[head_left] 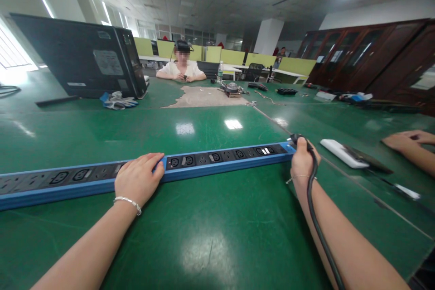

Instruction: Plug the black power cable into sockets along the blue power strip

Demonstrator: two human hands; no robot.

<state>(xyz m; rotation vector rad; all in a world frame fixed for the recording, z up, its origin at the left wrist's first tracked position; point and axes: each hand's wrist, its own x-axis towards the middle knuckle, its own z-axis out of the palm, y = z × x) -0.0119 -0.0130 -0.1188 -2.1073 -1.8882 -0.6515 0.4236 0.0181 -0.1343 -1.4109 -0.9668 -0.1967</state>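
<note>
A long blue power strip [226, 165] with a row of black sockets lies across the green table, its left end out of view. My left hand [139, 176] grips it near the middle, fingers over the top and thumb at the near side. At the strip's right end, my right hand [302, 158] is closed on the thick end of a black power cable [311, 199]. That cable runs down along my right forearm and out of view at the bottom. Whether its end joins the strip is hidden by my fingers.
Right of my hand lie a white power bank [343, 153] and another person's hands [408, 140]. A black computer case [78, 59] stands back left, with work gloves [118, 100] before it. Across the table sits a person [181, 70]; a bottle [220, 70] stands nearby.
</note>
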